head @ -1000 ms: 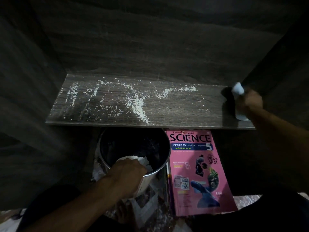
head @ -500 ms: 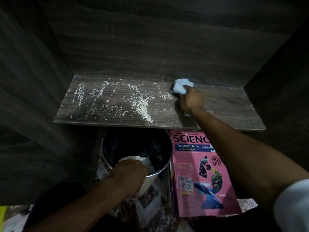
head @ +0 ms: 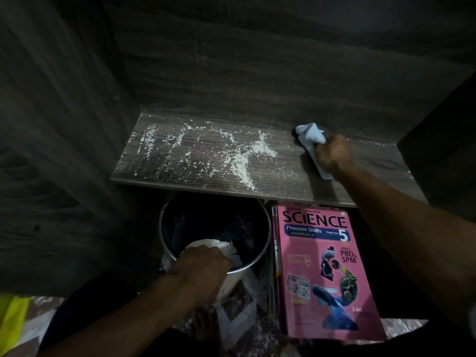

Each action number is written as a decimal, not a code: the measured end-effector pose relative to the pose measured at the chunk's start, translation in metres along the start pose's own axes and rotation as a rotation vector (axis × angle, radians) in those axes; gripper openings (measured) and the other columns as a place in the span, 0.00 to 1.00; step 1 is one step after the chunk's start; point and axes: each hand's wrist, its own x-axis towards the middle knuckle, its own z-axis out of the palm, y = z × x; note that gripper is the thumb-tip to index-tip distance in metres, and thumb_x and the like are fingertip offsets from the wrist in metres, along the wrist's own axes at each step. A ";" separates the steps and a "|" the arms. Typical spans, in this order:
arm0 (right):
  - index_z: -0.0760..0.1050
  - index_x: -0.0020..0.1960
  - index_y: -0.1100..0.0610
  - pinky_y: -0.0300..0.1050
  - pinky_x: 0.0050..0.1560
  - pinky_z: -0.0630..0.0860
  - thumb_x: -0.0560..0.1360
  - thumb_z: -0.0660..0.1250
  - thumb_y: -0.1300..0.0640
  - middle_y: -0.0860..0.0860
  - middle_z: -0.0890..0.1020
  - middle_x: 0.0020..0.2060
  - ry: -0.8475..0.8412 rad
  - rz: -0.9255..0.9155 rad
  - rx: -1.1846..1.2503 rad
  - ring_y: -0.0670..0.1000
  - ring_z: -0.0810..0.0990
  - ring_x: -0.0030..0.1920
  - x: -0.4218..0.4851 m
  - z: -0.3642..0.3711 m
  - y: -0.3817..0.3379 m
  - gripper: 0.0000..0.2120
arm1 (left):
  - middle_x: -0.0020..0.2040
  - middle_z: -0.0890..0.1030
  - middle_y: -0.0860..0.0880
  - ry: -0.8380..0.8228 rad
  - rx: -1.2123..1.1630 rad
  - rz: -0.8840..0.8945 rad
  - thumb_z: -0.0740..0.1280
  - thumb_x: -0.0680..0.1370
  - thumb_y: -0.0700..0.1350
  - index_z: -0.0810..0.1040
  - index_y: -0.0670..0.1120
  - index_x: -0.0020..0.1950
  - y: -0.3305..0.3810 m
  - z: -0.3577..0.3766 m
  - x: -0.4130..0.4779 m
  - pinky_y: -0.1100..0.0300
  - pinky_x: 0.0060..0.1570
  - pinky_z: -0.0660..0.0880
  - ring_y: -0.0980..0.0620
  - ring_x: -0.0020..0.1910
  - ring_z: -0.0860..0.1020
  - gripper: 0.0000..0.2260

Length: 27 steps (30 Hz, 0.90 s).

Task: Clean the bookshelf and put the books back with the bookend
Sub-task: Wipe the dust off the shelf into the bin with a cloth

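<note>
A dark wooden shelf board (head: 283, 188) carries scattered white powder (head: 242, 163) over its left and middle parts. My right hand (head: 333, 153) presses a pale blue cloth (head: 309, 134) onto the board right of the middle, near the back wall. The board to the right of the cloth looks mostly free of powder. Below the shelf stands a round metal bin (head: 266, 228). My left hand (head: 203, 269) grips its near rim, with white paper under the fingers. A pink Science book (head: 322, 274) lies flat on top of a stack beside the bin. No bookend is visible.
Dark wood panels enclose the shelf at the left (head: 64, 150), back and right. The patterned floor (head: 239, 318) below shows spilled white specks. Something yellow (head: 13, 320) sits at the lower left edge.
My right hand swept the cloth from the shelf's far right end to the middle, pushing the back streak of powder left, then drew back slightly to the right. The left hand stayed on the bin.
</note>
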 end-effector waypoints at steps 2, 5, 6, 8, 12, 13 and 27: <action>0.79 0.61 0.60 0.51 0.58 0.74 0.78 0.61 0.53 0.62 0.82 0.58 -0.008 -0.126 0.018 0.62 0.79 0.60 -0.011 0.015 -0.014 0.17 | 0.62 0.77 0.48 -0.024 -0.003 -0.020 0.60 0.81 0.46 0.75 0.50 0.66 -0.001 0.000 -0.001 0.56 0.58 0.73 0.46 0.61 0.76 0.14; 0.81 0.58 0.58 0.55 0.58 0.76 0.76 0.60 0.54 0.61 0.83 0.55 -0.127 -0.196 -0.032 0.62 0.80 0.57 -0.028 0.042 -0.032 0.16 | 0.63 0.77 0.49 -0.017 -0.017 -0.015 0.61 0.80 0.47 0.75 0.51 0.65 -0.005 0.004 -0.001 0.55 0.59 0.73 0.46 0.61 0.76 0.14; 0.80 0.58 0.55 0.56 0.57 0.77 0.78 0.61 0.58 0.59 0.83 0.53 -0.167 -0.226 -0.034 0.61 0.81 0.55 -0.033 0.052 -0.036 0.13 | 0.63 0.77 0.48 -0.028 0.001 -0.020 0.60 0.81 0.46 0.75 0.49 0.66 -0.004 0.002 -0.002 0.55 0.58 0.73 0.46 0.61 0.76 0.14; 0.80 0.56 0.51 0.53 0.50 0.81 0.78 0.62 0.61 0.55 0.84 0.51 -0.219 -0.306 0.028 0.57 0.82 0.49 -0.049 0.067 -0.047 0.12 | 0.62 0.77 0.45 -0.024 0.005 -0.028 0.59 0.81 0.44 0.75 0.47 0.66 -0.003 -0.001 -0.004 0.54 0.58 0.72 0.44 0.61 0.75 0.14; 0.82 0.56 0.54 0.39 0.39 0.74 0.80 0.66 0.54 0.48 0.84 0.44 -0.375 -0.356 0.086 0.49 0.81 0.40 -0.064 0.066 -0.067 0.08 | 0.63 0.76 0.45 0.022 -0.014 -0.011 0.58 0.81 0.43 0.74 0.47 0.67 -0.003 -0.003 -0.009 0.54 0.58 0.72 0.44 0.60 0.75 0.14; 0.82 0.53 0.52 0.36 0.37 0.73 0.80 0.67 0.52 0.46 0.82 0.42 -0.403 -0.339 0.120 0.46 0.79 0.38 -0.065 0.061 -0.070 0.07 | 0.64 0.76 0.46 0.025 -0.045 -0.005 0.58 0.81 0.44 0.74 0.48 0.67 -0.005 -0.001 -0.010 0.54 0.59 0.72 0.44 0.61 0.75 0.15; 0.81 0.60 0.53 0.44 0.41 0.80 0.79 0.67 0.47 0.51 0.85 0.52 -0.226 -0.361 -0.052 0.53 0.84 0.47 -0.048 0.062 -0.053 0.14 | 0.76 0.64 0.57 0.070 -0.204 0.076 0.60 0.81 0.49 0.69 0.56 0.73 -0.010 -0.001 -0.013 0.56 0.68 0.66 0.49 0.69 0.70 0.19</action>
